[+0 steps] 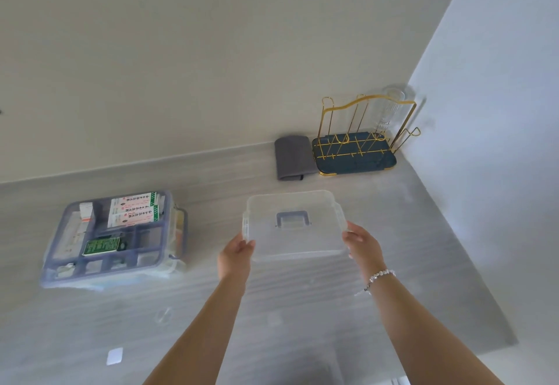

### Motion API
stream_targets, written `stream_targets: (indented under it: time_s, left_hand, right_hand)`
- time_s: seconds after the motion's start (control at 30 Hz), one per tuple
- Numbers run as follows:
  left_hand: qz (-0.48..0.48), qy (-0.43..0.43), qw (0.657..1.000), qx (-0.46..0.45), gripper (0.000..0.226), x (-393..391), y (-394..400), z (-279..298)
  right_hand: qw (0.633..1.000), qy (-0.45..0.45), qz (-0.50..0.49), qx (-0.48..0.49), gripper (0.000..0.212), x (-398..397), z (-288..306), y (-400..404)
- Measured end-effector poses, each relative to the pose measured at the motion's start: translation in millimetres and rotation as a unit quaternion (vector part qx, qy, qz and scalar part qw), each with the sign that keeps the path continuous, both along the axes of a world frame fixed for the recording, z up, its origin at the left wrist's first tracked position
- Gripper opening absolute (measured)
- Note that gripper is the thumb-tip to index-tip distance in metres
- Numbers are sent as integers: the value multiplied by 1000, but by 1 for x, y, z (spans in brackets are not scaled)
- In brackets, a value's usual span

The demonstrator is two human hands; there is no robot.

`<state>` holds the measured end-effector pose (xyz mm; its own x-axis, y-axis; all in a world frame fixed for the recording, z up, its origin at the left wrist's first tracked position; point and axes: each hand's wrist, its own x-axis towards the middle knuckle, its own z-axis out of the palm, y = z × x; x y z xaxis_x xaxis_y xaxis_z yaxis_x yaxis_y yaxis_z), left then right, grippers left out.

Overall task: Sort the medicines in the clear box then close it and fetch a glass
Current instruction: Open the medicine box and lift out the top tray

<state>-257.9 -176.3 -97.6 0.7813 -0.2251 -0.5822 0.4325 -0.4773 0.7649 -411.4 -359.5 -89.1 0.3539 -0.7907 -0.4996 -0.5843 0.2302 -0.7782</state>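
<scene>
The clear box (177, 248) stands open on the grey counter at the left, its blue-grey divider tray filled with medicine packs: white-and-green cartons (134, 209) at the back and a dark green pack (101, 246) in the middle. To its right I hold the clear lid (295, 242), with its blue-grey handle on top, by both short sides. My left hand (237, 256) grips its left edge and my right hand (361, 244) its right edge. A ribbed clear glass (390, 110) hangs upside down on the gold rack in the far right corner.
The gold wire rack stands on a dark blue tray (363, 162) against the back wall. A folded grey cloth (292, 157) lies just left of it. A small white square (114, 356) sits near the counter's front. The wall closes the right side.
</scene>
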Motion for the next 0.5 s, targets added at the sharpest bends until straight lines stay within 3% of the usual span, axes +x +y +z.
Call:
stream_targets:
  time_s: [0.1,0.17,0.27,0.4,0.5]
  left_hand:
    - [-17,31,999,18,14,-4,1,-6]
    - [-40,36,998,36,44,-5,1,-12]
    - [-65,18,996,60,59,-6,-1,-13]
    - [-59,-27,995,77,61,-3,-1,1]
    - [-61,-105,991,46,47,3,10,24]
  right_hand:
    - [1000,0,0,31,33,-2,-10,2]
    - [999,12,4,36,37,-4,-15,2]
    - [999,29,20,31,43,-3,-16,3]
    - [990,86,56,-97,44,5,-7,13]
    - [987,37,72,-140,41,22,9,32]
